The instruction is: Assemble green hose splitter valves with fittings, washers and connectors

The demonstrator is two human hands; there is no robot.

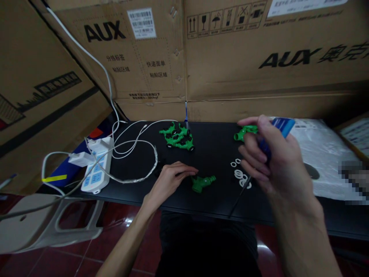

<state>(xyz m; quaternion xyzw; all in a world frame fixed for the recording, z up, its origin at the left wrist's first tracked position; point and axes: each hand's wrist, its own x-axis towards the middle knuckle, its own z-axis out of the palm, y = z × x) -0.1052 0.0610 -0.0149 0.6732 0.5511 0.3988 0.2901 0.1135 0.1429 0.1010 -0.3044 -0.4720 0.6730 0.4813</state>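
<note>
My left hand [177,173] reaches over the black table, its fingers pinched together at the near left end of a green plastic pipe fitting [203,184] with a side branch. That fitting lies tilted at the table's front. In my right hand [276,154] is a screwdriver [284,126]; its blue handle is wrapped by my fingers, and the dark shaft slants down and left past the white rings. Several white rings [239,175] lie loose under that hand. Partly hidden behind its fingers is more green fitting material [239,135].
Several assembled green fittings with black parts [178,136] sit together at the back. On the left, a white power strip [99,167] holds plugged chargers, with white cables looping across the table. Cardboard boxes [150,54] wall off the back; a white foam-wrapped package [311,146] lies right.
</note>
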